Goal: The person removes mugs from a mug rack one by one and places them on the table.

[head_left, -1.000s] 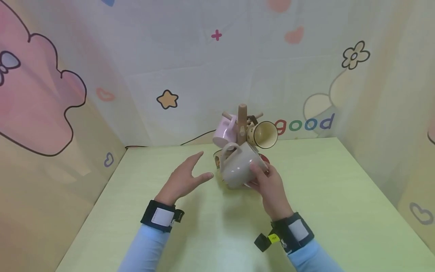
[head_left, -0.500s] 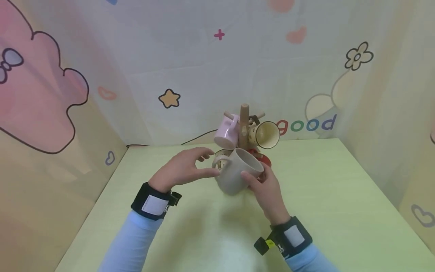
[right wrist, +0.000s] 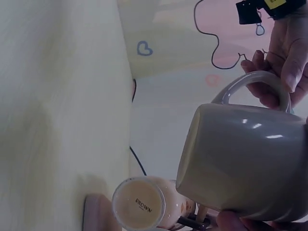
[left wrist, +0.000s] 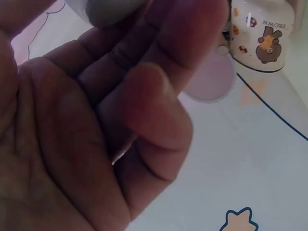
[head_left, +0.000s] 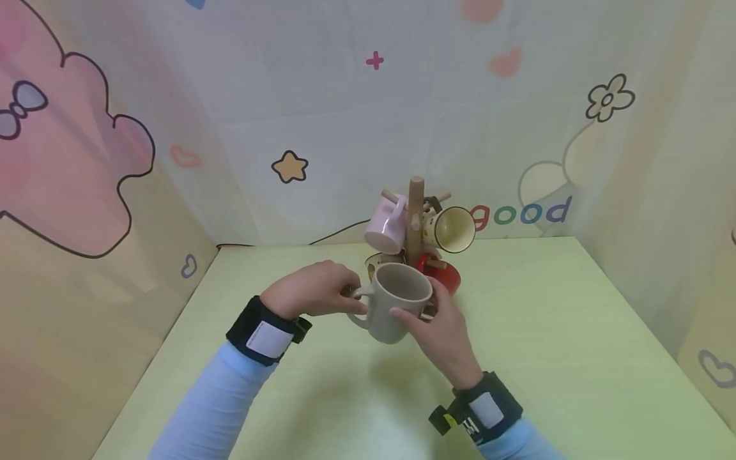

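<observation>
In the head view a grey mug [head_left: 395, 306] is held above the table, its mouth facing up and toward me. My right hand [head_left: 445, 335] grips it by the right side of its body, with the thumb on the near face. At the left, my left hand [head_left: 316, 291] has its thumb and curled fingers at the mug's handle [right wrist: 255, 79], pinching it. Behind the mug stands a wooden mug tree [head_left: 415, 223]. On it hang a lilac mug [head_left: 386, 225], a cream mug with a dark rim [head_left: 454, 229], a red mug [head_left: 445, 276] and a partly hidden bear-print mug [head_left: 376, 260].
The light green table [head_left: 546, 332] runs back to a printed cloth wall [head_left: 322, 96]. Cloth also stands at both sides. A dark cord [head_left: 339, 232] runs along the back behind the mug tree.
The grey mug has come down toward me and turned more upright in my right hand. My left hand has moved right, from apart to the handle, and its fingers have curled.
</observation>
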Action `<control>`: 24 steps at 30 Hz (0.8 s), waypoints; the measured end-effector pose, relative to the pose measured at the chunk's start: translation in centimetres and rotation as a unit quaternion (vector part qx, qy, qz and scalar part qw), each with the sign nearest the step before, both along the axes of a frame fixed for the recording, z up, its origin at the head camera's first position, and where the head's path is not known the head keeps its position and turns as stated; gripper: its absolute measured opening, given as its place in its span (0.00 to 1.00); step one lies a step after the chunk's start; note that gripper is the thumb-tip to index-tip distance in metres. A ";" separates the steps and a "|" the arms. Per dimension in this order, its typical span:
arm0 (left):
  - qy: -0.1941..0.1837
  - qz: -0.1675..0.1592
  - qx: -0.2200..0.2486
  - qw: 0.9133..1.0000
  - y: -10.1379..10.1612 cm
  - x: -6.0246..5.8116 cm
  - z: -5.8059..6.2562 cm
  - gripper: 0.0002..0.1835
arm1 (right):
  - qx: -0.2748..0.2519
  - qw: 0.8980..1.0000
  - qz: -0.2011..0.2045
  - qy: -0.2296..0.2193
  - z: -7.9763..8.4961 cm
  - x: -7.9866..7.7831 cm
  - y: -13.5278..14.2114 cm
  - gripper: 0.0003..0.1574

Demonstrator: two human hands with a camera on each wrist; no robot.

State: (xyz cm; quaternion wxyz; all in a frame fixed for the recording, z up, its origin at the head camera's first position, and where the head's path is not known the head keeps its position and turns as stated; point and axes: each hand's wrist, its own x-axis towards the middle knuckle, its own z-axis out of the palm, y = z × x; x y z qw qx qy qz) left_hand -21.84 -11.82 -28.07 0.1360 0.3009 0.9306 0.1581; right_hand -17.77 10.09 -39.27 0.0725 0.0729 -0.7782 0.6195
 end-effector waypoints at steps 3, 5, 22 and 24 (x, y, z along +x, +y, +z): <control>-0.002 -0.009 -0.002 1.000 -0.1 0.0 -0.9 0.07 | 0.023 1.000 0.002 0.013 -0.1 0.0 -0.1 0.49; -0.009 -0.015 0.004 1.000 -0.2 0.0 -1.7 0.06 | 0.043 0.999 0.003 0.017 0.0 0.1 -0.3 0.50; -0.067 -0.043 0.113 0.990 -2.5 0.7 -6.3 0.06 | 0.160 0.982 0.023 0.102 0.3 1.0 -1.5 0.56; -0.057 -0.042 0.126 0.989 -2.6 0.7 -6.6 0.07 | 0.166 0.980 0.019 0.104 0.3 1.0 -1.5 0.57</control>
